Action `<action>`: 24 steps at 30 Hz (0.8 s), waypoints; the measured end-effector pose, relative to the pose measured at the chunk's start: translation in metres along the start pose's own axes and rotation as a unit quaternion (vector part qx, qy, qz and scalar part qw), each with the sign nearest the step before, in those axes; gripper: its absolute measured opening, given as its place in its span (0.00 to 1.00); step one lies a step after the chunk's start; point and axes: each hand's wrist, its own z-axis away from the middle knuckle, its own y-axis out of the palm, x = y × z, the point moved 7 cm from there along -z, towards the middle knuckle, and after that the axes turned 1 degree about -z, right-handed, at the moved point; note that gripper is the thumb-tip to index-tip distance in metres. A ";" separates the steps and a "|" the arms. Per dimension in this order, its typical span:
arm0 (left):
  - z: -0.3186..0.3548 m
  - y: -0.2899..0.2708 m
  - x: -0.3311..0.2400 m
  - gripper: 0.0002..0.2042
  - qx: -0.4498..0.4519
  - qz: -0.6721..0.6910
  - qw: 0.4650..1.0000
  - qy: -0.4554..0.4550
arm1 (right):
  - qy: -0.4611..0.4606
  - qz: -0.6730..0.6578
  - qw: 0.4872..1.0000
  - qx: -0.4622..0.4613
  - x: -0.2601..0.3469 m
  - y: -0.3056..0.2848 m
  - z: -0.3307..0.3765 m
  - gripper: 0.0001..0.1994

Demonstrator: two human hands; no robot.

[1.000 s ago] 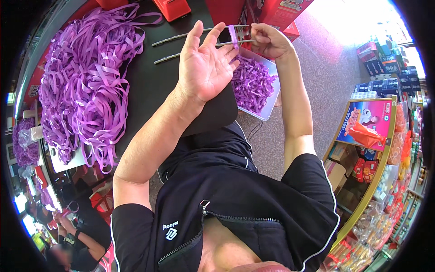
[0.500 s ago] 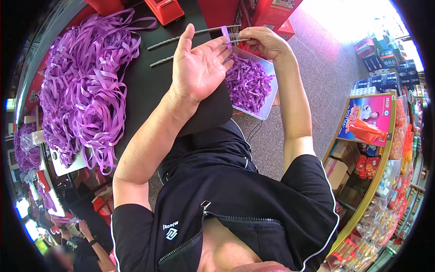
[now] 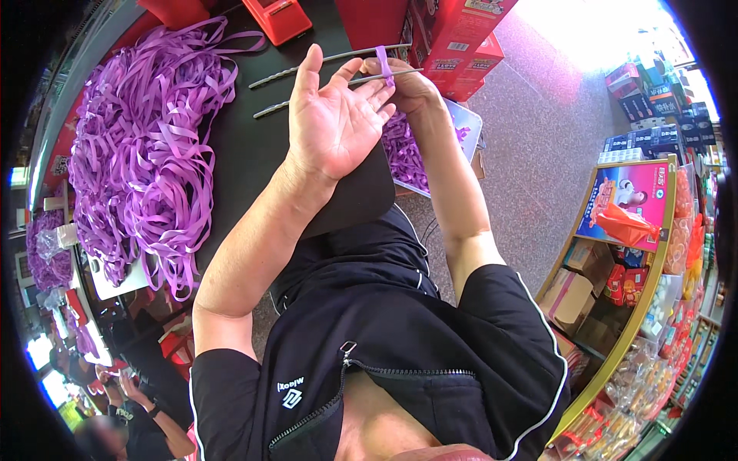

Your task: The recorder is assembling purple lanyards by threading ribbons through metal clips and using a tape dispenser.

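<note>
My left hand (image 3: 332,131) is palm up beside two thin metal rods, its thumb stretched out and its index finger bent. The upper rod (image 3: 338,56) and the lower rod (image 3: 275,108) run side by side, with twisted left ends. A short purple ribbon (image 3: 382,60) wraps across both near their right part. Against the lower rod and close to the ribbon, my right hand (image 3: 415,94) has its fingers curled in, their tips meeting my left fingertips. Whatever lies between those tips is hidden.
A large heap of purple ribbon (image 3: 146,146) covers the dark table's left side. Cut purple pieces fill a white tray (image 3: 461,115) under my right forearm. Red boxes (image 3: 457,58) and a red container (image 3: 278,19) stand beyond. Shelves of goods (image 3: 615,276) line the right. Another person (image 3: 146,422) sits lower left.
My right hand has moved left along the rods, past the ribbon, to my left fingertips. My left index finger has bent toward it. The right forearm now covers more of the tray.
</note>
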 end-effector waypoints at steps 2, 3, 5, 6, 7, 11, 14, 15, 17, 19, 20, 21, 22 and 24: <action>0.000 0.002 -0.001 0.43 0.007 -0.006 1.000 -0.001 | -0.011 -0.023 1.000 -0.009 -0.005 -0.006 -0.004 0.11; -0.001 0.002 -0.001 0.43 0.007 -0.007 1.000 -0.001 | -0.021 -0.045 0.999 -0.017 -0.008 -0.010 -0.005 0.11; -0.001 0.003 0.001 0.43 0.021 0.001 1.000 -0.007 | -0.037 -0.063 0.997 -0.017 -0.012 -0.016 -0.007 0.11; -0.002 0.002 0.001 0.43 0.020 0.001 1.000 -0.006 | -0.054 -0.081 0.995 -0.017 -0.012 -0.019 -0.008 0.11; -0.002 0.002 0.000 0.43 0.019 0.006 1.000 -0.006 | -0.046 -0.075 0.996 -0.025 -0.011 -0.018 -0.005 0.11; 0.000 -0.003 0.000 0.41 -0.014 0.023 1.000 -0.001 | -0.013 -0.033 0.999 0.016 -0.011 -0.006 0.018 0.11; -0.003 0.000 0.005 0.41 -0.022 0.019 1.000 -0.009 | -0.065 0.134 0.967 -0.205 0.010 -0.069 0.038 0.13; -0.004 -0.002 0.005 0.40 -0.024 0.020 0.999 -0.009 | -0.121 0.213 0.924 -0.295 0.027 -0.072 0.054 0.13; -0.002 -0.003 0.003 0.40 -0.009 0.026 1.000 -0.004 | -0.210 0.386 0.836 -0.330 0.068 -0.015 0.076 0.13; -0.002 -0.001 0.003 0.39 0.011 0.025 1.000 -0.007 | -0.302 0.552 0.736 -0.249 0.101 0.035 0.083 0.12; -0.001 -0.003 0.002 0.39 0.009 0.025 1.000 -0.007 | -0.301 0.619 0.701 -0.184 0.107 0.067 0.078 0.12; -0.002 -0.004 0.003 0.38 0.007 0.022 1.000 -0.008 | -0.304 0.617 0.702 -0.183 0.115 0.080 0.074 0.12; -0.002 -0.003 0.002 0.38 0.008 0.021 1.000 -0.007 | -0.257 0.711 0.648 -0.094 0.109 0.099 0.060 0.11; -0.003 -0.004 0.002 0.40 -0.013 0.034 0.999 -0.007 | -0.206 0.790 0.578 -0.004 0.102 0.118 0.043 0.11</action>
